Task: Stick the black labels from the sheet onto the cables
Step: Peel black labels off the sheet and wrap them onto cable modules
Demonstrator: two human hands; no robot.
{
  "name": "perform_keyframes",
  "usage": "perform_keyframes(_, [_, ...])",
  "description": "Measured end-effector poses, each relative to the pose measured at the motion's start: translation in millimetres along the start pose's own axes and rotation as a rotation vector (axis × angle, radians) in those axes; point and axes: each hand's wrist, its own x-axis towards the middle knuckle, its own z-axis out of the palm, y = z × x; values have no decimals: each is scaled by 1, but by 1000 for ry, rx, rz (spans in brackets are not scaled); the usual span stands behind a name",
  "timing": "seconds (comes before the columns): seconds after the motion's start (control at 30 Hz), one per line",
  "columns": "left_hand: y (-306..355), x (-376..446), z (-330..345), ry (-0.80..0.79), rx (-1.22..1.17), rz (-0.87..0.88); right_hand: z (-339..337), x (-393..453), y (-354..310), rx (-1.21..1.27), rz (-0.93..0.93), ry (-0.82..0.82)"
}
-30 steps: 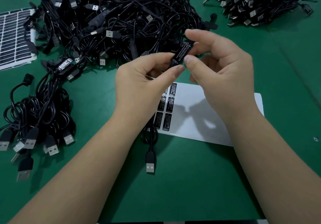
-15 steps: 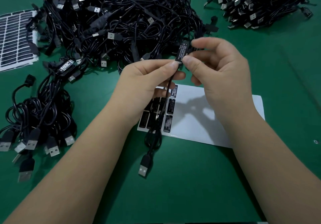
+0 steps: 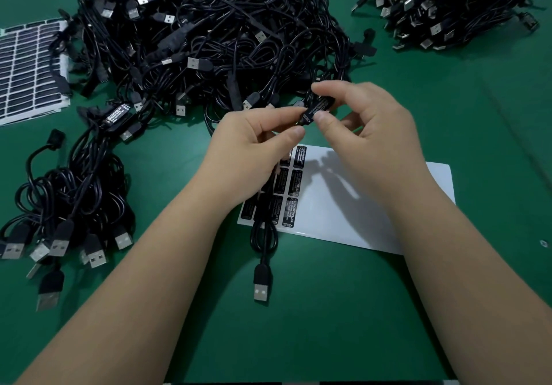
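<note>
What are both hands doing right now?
Left hand: pinches the cable at the controller block.
Right hand: pinches the same controller block, label facing up.

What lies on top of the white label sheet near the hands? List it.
On the label sheet lie black labels at its left end and the hanging cable draped across them. The left hand covers part of that end, so more labels may be hidden.
</note>
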Motion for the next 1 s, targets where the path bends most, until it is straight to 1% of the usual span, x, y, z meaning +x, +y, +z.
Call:
perform_keyframes(0.17, [-6,4,-1,9,110,7,0,1,3,-164,-68,43])
perform_keyframes(0.3, [-8,4,1,4,137,5,-1,2,1,-268,-111,74])
perform_keyframes(0.43, [-10,4,3,42,193,8,-1,3,1,-349,-85,-16])
perform_keyframes(0.53, [-10,5,2,92,248,-2,0,2,-1,-323,-79,-75])
perform_keyframes(0.6, [-10,7,1,129,259,-16,0,2,-3,-285,-76,-71])
perform_keyframes(0.63, [-10,8,0,146,243,-31,-1,2,-3,-256,-63,-49])
perform_keyframes(0.7, [-8,8,-2,161,102,-83,0,2,-4,-122,4,26])
perform_keyframes(0.77, [-4,7,-4,149,-80,-135,0,2,-5,118,121,80])
perform_keyframes(0.8, [-2,7,-4,132,-138,-146,0,2,-6,235,183,80])
perform_keyframes(0.9, [2,5,-2,80,-223,-177,-2,0,-11,485,318,82])
perform_keyframes(1.0, [3,4,3,66,-254,-199,-2,-2,-14,713,445,115])
